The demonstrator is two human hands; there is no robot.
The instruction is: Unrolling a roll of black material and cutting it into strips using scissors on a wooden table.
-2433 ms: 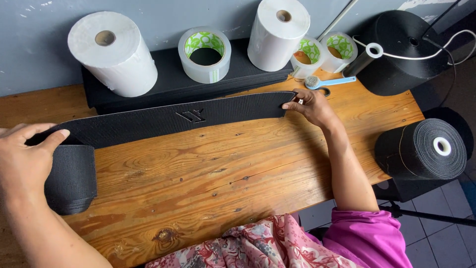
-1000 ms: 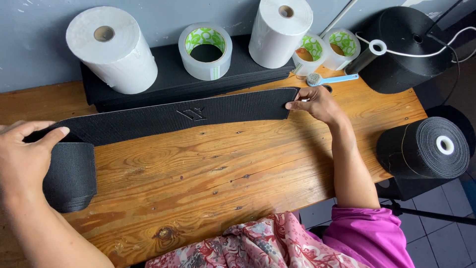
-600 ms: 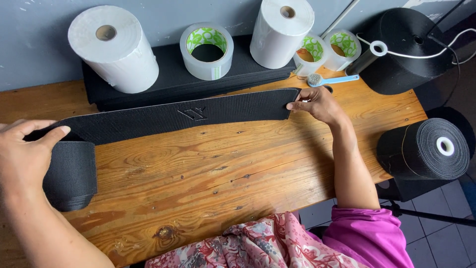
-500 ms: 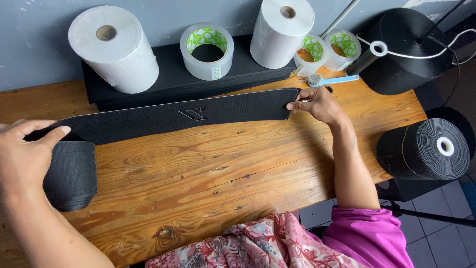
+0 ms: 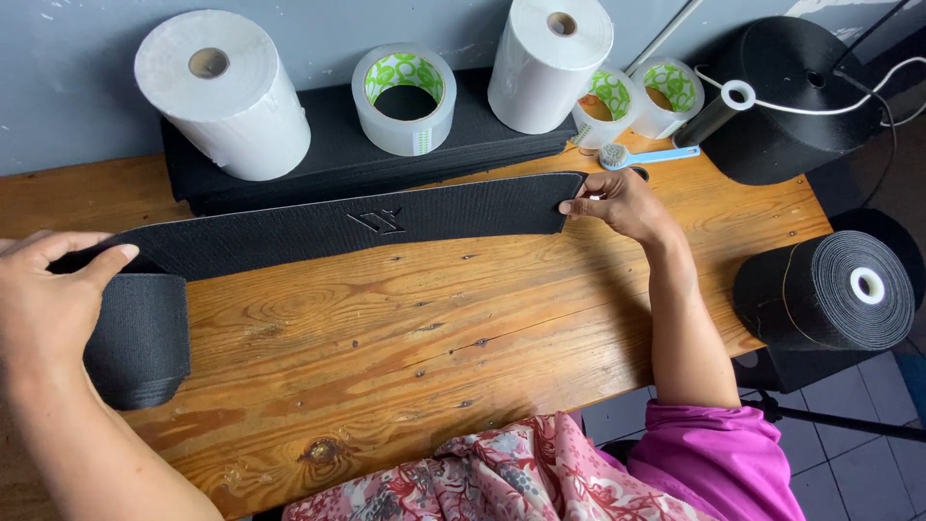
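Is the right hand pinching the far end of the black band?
Yes, the right hand grips the end of the black band, stretched flat across the wooden table.

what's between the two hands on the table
In the head view, the black band spans the gap: the right hand pinches its end, the left hand holds the folded part. Below it the wooden table is bare.

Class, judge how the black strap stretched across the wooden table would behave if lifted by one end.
The black strap is probably floppy: it bends over the left hand. Likely light, since the right hand pinches its end with fingertips. Its flat shape should not roll.
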